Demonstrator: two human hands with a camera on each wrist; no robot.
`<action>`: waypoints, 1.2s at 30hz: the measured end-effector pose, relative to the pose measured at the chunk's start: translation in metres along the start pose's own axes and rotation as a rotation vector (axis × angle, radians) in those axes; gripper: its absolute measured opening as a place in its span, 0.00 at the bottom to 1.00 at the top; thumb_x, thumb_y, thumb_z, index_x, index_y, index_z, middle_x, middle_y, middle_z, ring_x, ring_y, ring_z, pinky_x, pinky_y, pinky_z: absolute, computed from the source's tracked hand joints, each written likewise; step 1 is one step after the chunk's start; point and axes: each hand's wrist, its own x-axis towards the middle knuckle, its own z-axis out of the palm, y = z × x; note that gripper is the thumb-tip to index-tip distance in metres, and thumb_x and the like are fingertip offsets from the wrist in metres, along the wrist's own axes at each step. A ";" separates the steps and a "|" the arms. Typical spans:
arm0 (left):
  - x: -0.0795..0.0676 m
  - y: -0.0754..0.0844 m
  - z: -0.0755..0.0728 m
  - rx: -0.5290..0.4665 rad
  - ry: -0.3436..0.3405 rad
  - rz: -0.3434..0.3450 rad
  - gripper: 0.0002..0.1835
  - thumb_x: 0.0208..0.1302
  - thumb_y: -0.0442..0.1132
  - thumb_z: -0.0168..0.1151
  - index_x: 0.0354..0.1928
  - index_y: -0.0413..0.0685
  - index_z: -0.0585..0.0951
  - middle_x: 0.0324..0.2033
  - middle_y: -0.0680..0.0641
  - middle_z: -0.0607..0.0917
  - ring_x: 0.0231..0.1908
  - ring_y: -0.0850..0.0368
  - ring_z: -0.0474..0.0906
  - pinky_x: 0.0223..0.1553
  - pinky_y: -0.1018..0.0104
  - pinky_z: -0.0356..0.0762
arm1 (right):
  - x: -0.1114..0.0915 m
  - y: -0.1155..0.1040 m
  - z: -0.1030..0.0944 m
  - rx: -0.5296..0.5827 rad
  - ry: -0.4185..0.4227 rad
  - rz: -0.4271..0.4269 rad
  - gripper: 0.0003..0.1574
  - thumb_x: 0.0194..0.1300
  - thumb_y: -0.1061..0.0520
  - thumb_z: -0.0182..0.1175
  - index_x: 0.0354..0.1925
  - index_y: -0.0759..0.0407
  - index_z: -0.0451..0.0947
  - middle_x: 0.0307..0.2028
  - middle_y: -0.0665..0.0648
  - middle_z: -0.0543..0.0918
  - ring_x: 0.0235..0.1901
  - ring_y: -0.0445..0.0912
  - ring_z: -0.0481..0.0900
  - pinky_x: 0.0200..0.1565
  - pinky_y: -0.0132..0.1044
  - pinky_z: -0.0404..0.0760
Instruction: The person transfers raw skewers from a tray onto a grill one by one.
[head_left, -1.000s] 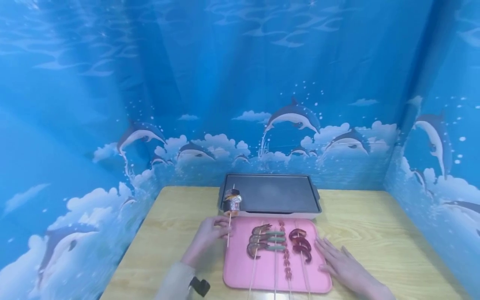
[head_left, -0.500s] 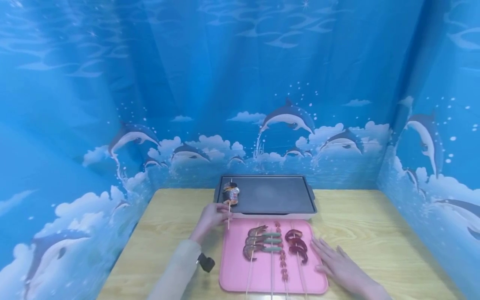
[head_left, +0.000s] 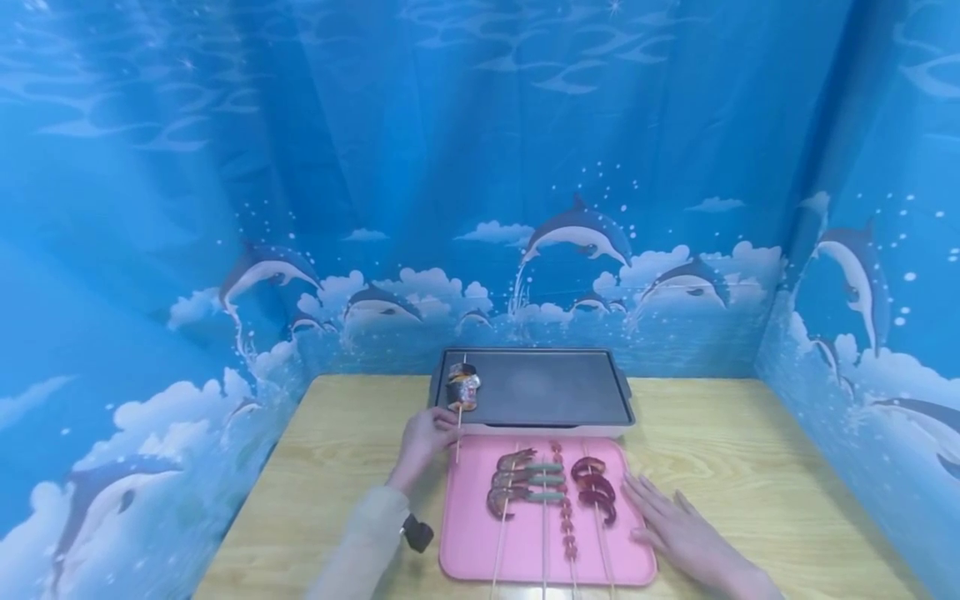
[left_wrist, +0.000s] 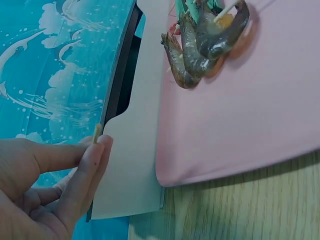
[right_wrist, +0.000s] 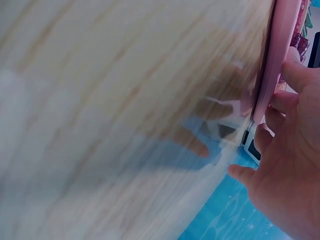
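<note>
My left hand (head_left: 423, 442) pinches the stick of a skewer (head_left: 462, 390) between thumb and fingers. Dark, silvery and orange pieces on that skewer lie over the left end of a black flat griddle (head_left: 547, 387). In the left wrist view, the fingertips (left_wrist: 95, 152) hold the stick's end beside the griddle's pale side. My right hand (head_left: 686, 533) rests at the right edge of a pink tray (head_left: 480, 558), fingers extended. On the tray lie a shrimp skewer (head_left: 510, 485), a skewer of green pieces (head_left: 546, 480), one of small reddish pieces (head_left: 567, 525), and one of dark red curled pieces (head_left: 595, 487).
The griddle stands directly behind the tray on a light wooden table (head_left: 750, 467). A blue curtain (head_left: 420, 167) printed with dolphins surrounds the table at the back and both sides. The skewer sticks reach past the tray's front edge.
My left hand has moved forward, bringing the skewer's pieces down over the griddle's left end. It has barely moved in the last half second. The right hand stays at the tray edge.
</note>
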 end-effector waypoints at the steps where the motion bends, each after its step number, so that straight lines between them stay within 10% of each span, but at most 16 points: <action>1: -0.001 0.000 0.000 -0.005 -0.001 -0.001 0.11 0.59 0.32 0.72 0.42 0.36 0.83 0.35 0.42 0.88 0.32 0.54 0.85 0.35 0.62 0.88 | 0.000 0.000 0.000 -0.002 0.003 -0.005 0.37 0.73 0.43 0.58 0.73 0.56 0.67 0.74 0.57 0.65 0.72 0.23 0.34 0.64 0.73 0.61; 10: -0.015 0.003 -0.010 0.015 0.065 0.024 0.11 0.70 0.40 0.65 0.47 0.40 0.84 0.36 0.44 0.87 0.32 0.49 0.86 0.30 0.62 0.86 | 0.001 -0.001 -0.001 0.003 -0.023 0.001 0.37 0.74 0.43 0.57 0.74 0.56 0.66 0.75 0.57 0.64 0.77 0.40 0.46 0.66 0.72 0.59; 15: -0.031 0.013 -0.016 -0.003 0.075 0.084 0.10 0.72 0.39 0.62 0.48 0.40 0.83 0.38 0.44 0.88 0.32 0.54 0.86 0.33 0.61 0.88 | 0.001 -0.001 -0.002 -0.007 -0.008 -0.012 0.38 0.73 0.44 0.58 0.74 0.57 0.66 0.75 0.58 0.64 0.75 0.28 0.37 0.67 0.71 0.59; 24: -0.059 0.008 -0.001 -0.072 -0.050 0.090 0.11 0.71 0.35 0.61 0.50 0.36 0.82 0.34 0.45 0.87 0.31 0.56 0.86 0.34 0.64 0.88 | 0.000 -0.002 -0.002 -0.023 0.006 -0.030 0.37 0.73 0.44 0.58 0.74 0.57 0.66 0.74 0.59 0.65 0.71 0.19 0.30 0.77 0.47 0.33; 29: -0.075 -0.006 0.011 -0.079 -0.125 0.124 0.09 0.70 0.37 0.62 0.45 0.38 0.83 0.30 0.48 0.87 0.29 0.57 0.85 0.30 0.63 0.87 | 0.002 -0.002 -0.003 -0.047 0.004 -0.031 0.36 0.74 0.45 0.57 0.73 0.57 0.67 0.74 0.59 0.66 0.71 0.19 0.30 0.67 0.69 0.58; 36: -0.098 -0.022 0.026 0.002 -0.258 0.121 0.05 0.67 0.36 0.64 0.38 0.40 0.84 0.23 0.50 0.85 0.20 0.56 0.82 0.19 0.65 0.83 | 0.001 -0.002 -0.002 -0.059 0.022 -0.054 0.36 0.74 0.46 0.57 0.73 0.59 0.67 0.73 0.59 0.67 0.72 0.20 0.30 0.75 0.39 0.25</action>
